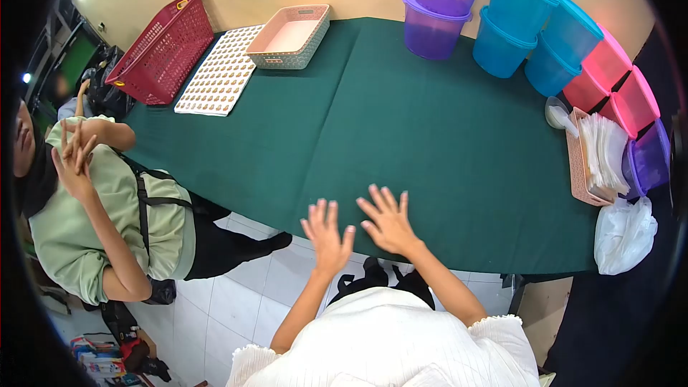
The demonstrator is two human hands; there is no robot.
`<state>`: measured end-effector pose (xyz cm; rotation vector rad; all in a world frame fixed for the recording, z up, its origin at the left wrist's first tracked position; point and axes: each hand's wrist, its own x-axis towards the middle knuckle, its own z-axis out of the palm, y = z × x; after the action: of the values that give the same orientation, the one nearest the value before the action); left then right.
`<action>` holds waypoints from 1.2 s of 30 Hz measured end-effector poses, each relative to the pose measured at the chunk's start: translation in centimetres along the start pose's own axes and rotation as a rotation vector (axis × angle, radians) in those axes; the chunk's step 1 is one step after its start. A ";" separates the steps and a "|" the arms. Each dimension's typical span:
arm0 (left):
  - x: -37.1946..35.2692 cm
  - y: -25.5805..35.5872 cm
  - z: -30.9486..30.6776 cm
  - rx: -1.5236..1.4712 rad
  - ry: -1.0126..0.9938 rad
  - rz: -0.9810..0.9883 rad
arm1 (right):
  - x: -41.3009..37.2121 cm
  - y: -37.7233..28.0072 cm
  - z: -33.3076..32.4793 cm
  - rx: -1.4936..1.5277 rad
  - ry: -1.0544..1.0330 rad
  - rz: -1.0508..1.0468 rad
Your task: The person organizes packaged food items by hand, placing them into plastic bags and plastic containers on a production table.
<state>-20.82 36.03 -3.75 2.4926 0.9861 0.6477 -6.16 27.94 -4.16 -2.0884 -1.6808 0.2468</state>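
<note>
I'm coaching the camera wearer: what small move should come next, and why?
Perhaps reach the right hand toward the white stack in the pink basket: that hand is open and empty, and the stack is on its side of the green cloth.

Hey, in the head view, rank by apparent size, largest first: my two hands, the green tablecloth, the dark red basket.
1. Green tablecloth
2. Dark red basket
3. Left hand and right hand: too alike to rank.
</note>
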 end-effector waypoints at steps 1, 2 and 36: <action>0.2 1.0 0.5 -0.029 -0.088 0.070 | -0.5 0.9 -0.6 0.023 0.048 0.133; 0.3 2.0 0.9 -0.038 -0.168 0.170 | -1.1 2.1 -1.0 0.025 0.102 0.226; 7.3 -6.7 -5.4 0.093 0.180 -0.297 | -6.6 9.3 -5.6 -0.252 0.705 1.098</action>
<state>-22.63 46.73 -0.63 2.3263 1.4494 0.7526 2.69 18.85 -4.26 -2.6287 -0.0865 -0.3681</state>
